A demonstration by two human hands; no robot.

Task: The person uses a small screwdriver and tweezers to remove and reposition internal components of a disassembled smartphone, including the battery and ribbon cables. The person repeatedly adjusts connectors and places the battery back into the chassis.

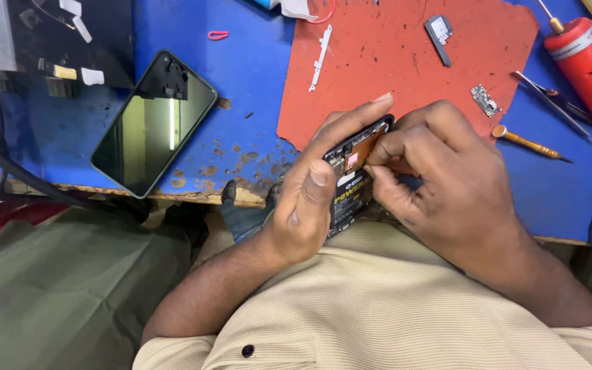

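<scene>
Over the near edge of the red mat [378,62], my left hand [310,199] grips the opened phone [351,178], thumb lying along its back. My right hand [447,178] has its fingertips pressed together, pinching at the phone's exposed board. Beyond the mat's left edge lies a detached screen [152,127]; off its right side sit tweezers [553,106], a small screwdriver [529,144] and a red bottle [587,65].

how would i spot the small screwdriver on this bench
Start at the red mat on the blue bench. Just off its right edge, beyond the right hand, lies the screwdriver. Unlike the grey tweezers above it, it has a brass-coloured handle.
</scene>
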